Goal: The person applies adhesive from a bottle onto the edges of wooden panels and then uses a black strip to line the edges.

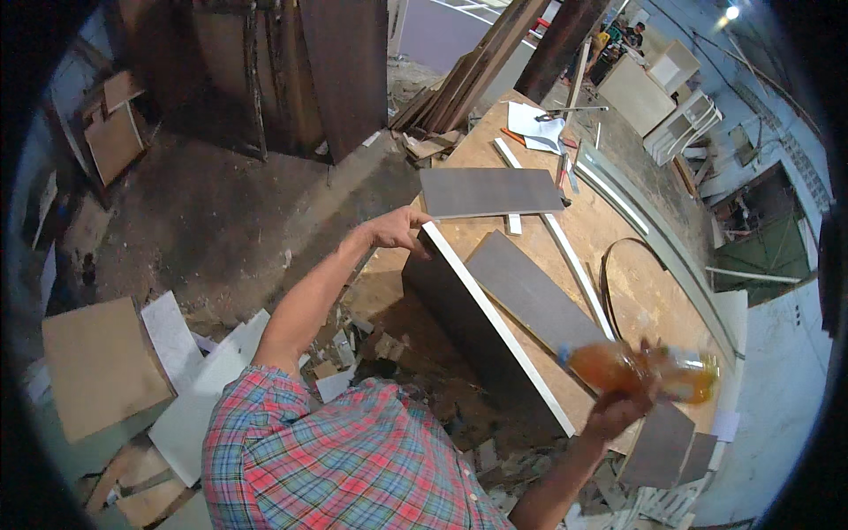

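One clear bottle, holding orange liquid, lies tipped sideways above the surface; motion blurs it, and the right hand has its fingers wrapped round its middle. The left hand's fingers are bent over the top corner of one standing dark board with a white edge. Two long dark boards lie flat beyond it.
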A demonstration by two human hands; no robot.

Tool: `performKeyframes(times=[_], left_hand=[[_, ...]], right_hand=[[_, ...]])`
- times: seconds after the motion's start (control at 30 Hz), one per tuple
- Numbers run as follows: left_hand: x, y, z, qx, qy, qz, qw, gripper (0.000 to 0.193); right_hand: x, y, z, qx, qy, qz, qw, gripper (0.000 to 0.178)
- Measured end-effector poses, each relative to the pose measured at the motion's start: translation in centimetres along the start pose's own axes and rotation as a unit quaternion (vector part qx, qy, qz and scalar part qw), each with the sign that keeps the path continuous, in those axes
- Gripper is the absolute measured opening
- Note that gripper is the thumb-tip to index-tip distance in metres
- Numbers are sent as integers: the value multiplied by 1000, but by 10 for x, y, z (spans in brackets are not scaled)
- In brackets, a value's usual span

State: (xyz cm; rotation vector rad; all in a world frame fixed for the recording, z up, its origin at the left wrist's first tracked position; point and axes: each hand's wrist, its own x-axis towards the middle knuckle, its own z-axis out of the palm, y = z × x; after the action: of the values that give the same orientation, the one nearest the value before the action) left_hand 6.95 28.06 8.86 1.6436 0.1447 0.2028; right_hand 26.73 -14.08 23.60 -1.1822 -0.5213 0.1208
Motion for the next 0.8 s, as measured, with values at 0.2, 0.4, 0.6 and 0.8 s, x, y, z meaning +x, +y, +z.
performKeyframes(times=[0.2,0.4,0.6,0.8], left_hand=[[4,-34,0,-62,17,23,998,44],[-4,-13,5,-50,35,55,997,39],[-5,-13,4,-74,23,64,995,38],[1,-19,4,-49,23,74,996,39]], right_hand=[[34,60,186,-59,-157,-47,985,43],[26,99,280,-109,-299,-120,940,47],[38,94,287,-150,-323,-68,932,44],[30,95,268,-153,-316,-82,933,41]])
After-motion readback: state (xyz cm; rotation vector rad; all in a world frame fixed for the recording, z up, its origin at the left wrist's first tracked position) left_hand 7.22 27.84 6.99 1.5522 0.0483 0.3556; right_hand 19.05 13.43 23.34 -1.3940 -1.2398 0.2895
